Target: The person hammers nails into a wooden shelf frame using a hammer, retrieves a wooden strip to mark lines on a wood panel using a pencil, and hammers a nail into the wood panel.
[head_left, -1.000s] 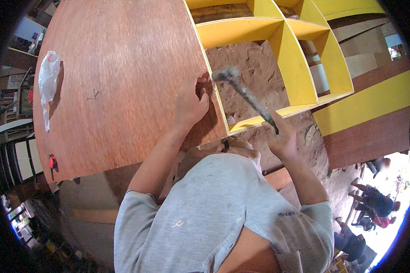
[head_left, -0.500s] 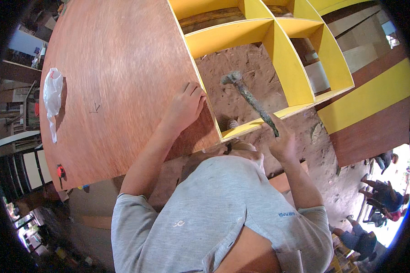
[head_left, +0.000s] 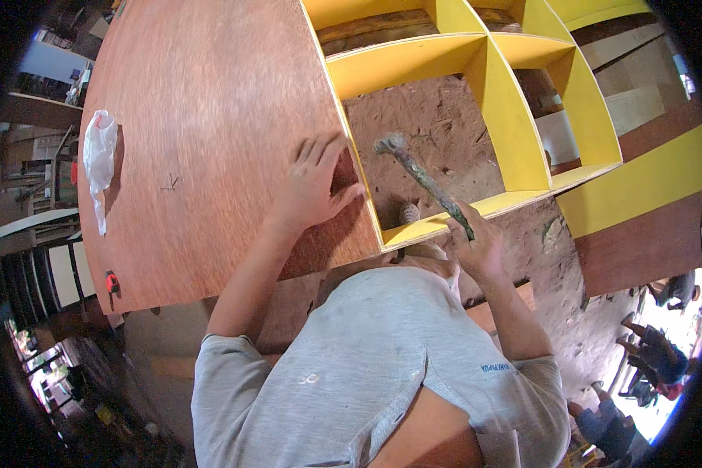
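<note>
A large reddish-brown plywood sheet [head_left: 210, 93] lies on the left, its right edge along a yellow compartmented wooden frame [head_left: 504, 125]. My left hand [head_left: 310, 191] is over the sheet close to that edge, fingers stretched out and thumb apart, with nothing visible in it. Whether the palm touches the wood cannot be made out. My right hand [head_left: 478, 243] grips the lower handle of a worn, dark hammer [head_left: 429, 184]. Its head points up and left above the frame's open near compartment, not touching the sheet.
On the sheet's left side lie a white plastic bag [head_left: 100, 160] and a red tape measure [head_left: 111, 282]. Yellow and brown boards [head_left: 639, 210] stand to the right. Bare earth [head_left: 421, 113] shows through the frame. Several people [head_left: 655, 343] are at the far lower right.
My left hand has gone from curled fingers at the sheet's edge to stretched, spread fingers. The hammer stays in my right hand at nearly the same height. The view has shifted slightly.
</note>
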A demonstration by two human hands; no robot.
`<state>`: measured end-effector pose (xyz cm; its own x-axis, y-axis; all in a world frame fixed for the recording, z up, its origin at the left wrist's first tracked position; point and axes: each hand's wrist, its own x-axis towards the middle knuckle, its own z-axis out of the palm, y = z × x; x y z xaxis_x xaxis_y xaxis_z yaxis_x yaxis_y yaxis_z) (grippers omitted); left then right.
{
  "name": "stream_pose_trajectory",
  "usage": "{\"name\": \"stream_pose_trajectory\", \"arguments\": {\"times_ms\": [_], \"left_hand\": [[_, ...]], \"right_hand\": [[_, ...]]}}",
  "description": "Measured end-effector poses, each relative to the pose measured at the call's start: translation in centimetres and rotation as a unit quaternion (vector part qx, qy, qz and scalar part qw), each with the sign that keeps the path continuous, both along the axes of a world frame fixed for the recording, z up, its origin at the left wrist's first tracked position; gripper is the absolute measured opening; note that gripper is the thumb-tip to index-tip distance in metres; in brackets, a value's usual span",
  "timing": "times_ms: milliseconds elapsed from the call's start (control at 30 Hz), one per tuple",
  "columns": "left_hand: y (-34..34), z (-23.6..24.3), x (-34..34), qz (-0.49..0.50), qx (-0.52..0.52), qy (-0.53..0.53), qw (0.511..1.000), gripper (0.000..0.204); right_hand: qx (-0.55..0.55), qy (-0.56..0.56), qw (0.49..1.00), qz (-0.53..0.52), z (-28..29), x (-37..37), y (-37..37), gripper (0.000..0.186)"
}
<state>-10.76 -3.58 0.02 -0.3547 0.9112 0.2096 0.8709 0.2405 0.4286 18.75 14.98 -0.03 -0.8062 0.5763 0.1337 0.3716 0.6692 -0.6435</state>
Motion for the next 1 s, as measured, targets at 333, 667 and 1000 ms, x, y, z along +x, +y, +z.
{"name": "stream_pose_trajectory", "arguments": {"times_ms": [333,667,1000], "left_hand": [[-1.2,-1.3,-0.4,0.034,-0.074,0.053,0.995,0.117],[-1.1,-2.2,-0.6,0.035,-0.073,0.067,0.994,0.118],[-4.1,-2.7,-1.8,0.043,0.035,0.004,0.998,0.099]], "right_hand": [[-0.012,-0.082,0.994,0.078,3.2,-1.2,-1.1,0.048],[0.040,-0.242,0.968,0.050,3.7,-2.1,-2.2,0.047],[-0.005,-0.210,0.975,0.076,4.6,-3.8,-4.2,0.042]]}}
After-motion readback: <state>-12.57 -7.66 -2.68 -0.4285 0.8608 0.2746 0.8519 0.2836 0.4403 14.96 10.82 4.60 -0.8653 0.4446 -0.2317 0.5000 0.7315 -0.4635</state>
